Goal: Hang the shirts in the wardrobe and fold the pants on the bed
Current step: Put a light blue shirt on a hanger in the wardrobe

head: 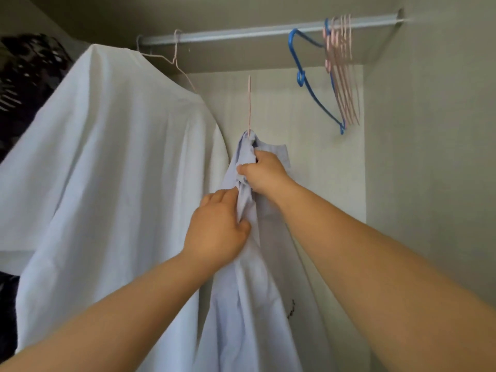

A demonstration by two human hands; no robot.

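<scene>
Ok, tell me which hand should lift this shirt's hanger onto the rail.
Right, probably: the right hand grips the blue shirt just under the hanger hook; the left hand holds fabric lower down.

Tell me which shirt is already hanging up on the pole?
The big white shirt on the left hangs from the rail. The pale blue shirt is not up yet: the left hand and right hand grip it below the rail.

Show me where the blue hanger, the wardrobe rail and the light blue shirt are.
blue hanger (293, 52): head view, its upper sloping arm.
wardrobe rail (241, 32): head view, middle of the bar.
light blue shirt (241, 304): head view, body cloth below the hands.
</scene>
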